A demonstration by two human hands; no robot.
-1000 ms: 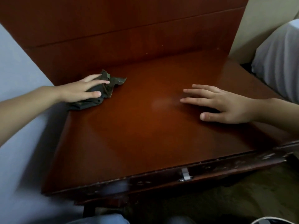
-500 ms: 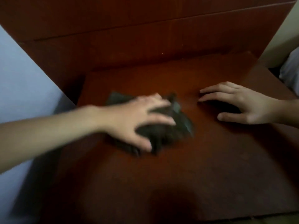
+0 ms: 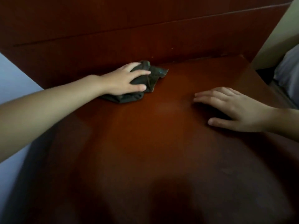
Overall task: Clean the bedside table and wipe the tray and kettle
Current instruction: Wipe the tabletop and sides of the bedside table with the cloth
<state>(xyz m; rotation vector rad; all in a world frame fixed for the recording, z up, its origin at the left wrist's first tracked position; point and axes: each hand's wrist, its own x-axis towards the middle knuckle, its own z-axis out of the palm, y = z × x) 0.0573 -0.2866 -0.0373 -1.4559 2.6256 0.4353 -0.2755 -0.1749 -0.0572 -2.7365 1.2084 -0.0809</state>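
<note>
The bedside table [image 3: 161, 143] has a glossy red-brown wooden top that fills most of the view. My left hand [image 3: 124, 80] presses a crumpled dark cloth [image 3: 150, 75] flat against the top near its back edge, left of centre, close to the wooden back panel. Part of the cloth sticks out past my fingers to the right. My right hand [image 3: 233, 109] rests palm down on the right side of the top, fingers spread, with nothing in it. No tray or kettle is in view.
A tall red-brown wooden panel [image 3: 129, 29] rises behind the table. A pale wall [image 3: 9, 78] runs along the left side. White bedding [image 3: 289, 73] lies beyond the right edge, with a beige wall above it.
My left hand has swept the cloth from the back left toward the middle and then back up to the rear edge. My right hand has stayed in place. The camera has leaned closer.
</note>
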